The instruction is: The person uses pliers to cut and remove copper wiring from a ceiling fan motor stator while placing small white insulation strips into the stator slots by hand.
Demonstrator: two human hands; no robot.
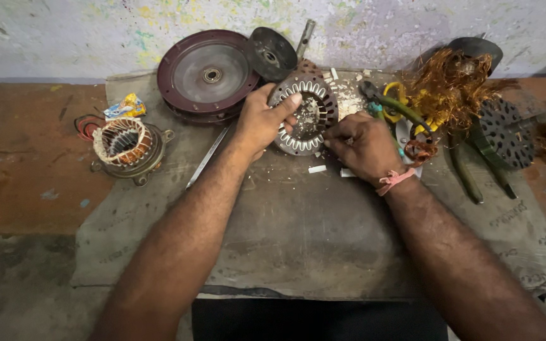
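I see my left hand [261, 120] gripping the rim of the slotted stator ring [304, 115], thumb over its top edge. My right hand [363, 146], fingers curled, pinches at the ring's right side. The dark red motor cover [206, 72] lies just left of the ring, the copper wire tangle [453, 88] well right.

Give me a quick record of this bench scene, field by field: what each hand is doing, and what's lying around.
left hand: left hand grips the rim of the slotted metal ring, tilting it up
right hand: right hand with fingers at the ring's slots
left of hands: wound coil assembly
behind: round maroon cover
right: tangle of copper wire, green-handled pliers
surface: grey cloth with white scraps
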